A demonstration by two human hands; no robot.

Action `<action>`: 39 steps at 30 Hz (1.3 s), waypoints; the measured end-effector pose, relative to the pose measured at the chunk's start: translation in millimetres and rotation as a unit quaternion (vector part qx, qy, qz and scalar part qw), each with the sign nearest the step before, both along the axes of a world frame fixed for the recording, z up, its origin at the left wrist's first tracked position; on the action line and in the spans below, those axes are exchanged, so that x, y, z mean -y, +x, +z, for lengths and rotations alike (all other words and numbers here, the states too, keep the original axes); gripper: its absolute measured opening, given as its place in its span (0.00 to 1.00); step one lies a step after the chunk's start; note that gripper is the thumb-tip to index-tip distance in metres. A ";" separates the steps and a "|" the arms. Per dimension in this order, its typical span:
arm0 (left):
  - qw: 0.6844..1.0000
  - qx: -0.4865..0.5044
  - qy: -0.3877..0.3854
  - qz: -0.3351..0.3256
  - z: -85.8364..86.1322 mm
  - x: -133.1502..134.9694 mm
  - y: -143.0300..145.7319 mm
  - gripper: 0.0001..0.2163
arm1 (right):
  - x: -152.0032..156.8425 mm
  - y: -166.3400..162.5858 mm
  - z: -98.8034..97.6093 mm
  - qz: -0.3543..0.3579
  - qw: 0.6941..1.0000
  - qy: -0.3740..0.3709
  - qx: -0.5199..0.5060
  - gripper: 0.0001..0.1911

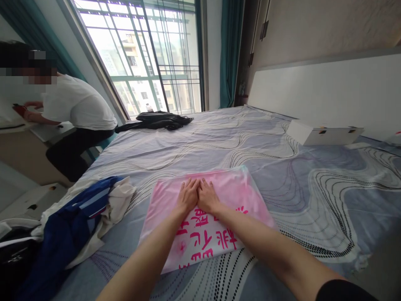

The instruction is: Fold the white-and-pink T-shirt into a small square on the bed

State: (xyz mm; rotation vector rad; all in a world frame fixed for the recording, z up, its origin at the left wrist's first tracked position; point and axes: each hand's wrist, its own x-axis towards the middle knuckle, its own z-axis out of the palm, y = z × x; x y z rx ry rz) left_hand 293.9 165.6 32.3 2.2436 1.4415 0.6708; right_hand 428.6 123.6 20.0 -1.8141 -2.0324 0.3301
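A pink and white cloth [219, 209] with bright pink printed characters is being pressed flat onto the bed [219, 138] by both hands. The left hand [188, 196] and the right hand [207, 197] are being held side by side, thumbs touching, palms down and fingers extended on the far half of the cloth; nothing is being gripped by either.

For the pressing to be done well, even weight should probably be kept through both palms, and any sweep is best led outward from the middle toward the edges, so that creases are being pushed off the cloth rather than trapped under it. The corners should be watched, since thin fabric is easily dragged along with the skin.

The cloth is looking thin, soft and slightly glossy, roughly rectangular, with its near edge lying just beneath the forearms. The sheet under it is being seen as smooth grey-lilac cotton with wavy dotted lines.

To the left of the left hand, a crumpled heap of blue and cream clothing [81, 217] is lying. Well beyond the hands, a dark garment [156, 120] is lying. Beyond the right hand, a flat white box [326, 134] is resting. Another person in a white top [75, 104] is bending over a desk far to the left.
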 end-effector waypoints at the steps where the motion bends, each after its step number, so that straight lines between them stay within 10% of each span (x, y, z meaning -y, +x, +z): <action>1: 0.997 -0.076 0.003 -0.008 -6.6 -0.9 0.3 0.24 | -1.8 -4.9 -3.5 0.018 0.999 -0.033 0.034 0.32; 15: 0.952 -0.268 -0.054 0.137 -4.1 -56.6 -118.5 0.31 | -4.0 170.5 -7.1 -0.207 0.963 -0.117 0.130 0.32; 19: 0.951 -0.240 -0.013 0.195 12.8 -27.4 -64.2 0.28 | -2.0 114.1 4.5 -0.267 0.950 -0.070 0.145 0.32; 23: 0.982 -0.168 0.080 0.019 0.9 18.4 -4.4 0.27 | 22.6 9.5 -1.5 -0.128 0.988 -0.027 0.083 0.32; 26: 0.978 -0.204 0.049 0.012 -16.6 40.9 -4.9 0.26 | 47.2 -17.1 -10.3 -0.093 0.993 -0.028 0.069 0.31; 39: 0.954 -0.274 -0.021 0.120 -11.8 70.0 -127.1 0.28 | 129.1 165.5 -24.3 -0.252 0.951 -0.101 0.148 0.31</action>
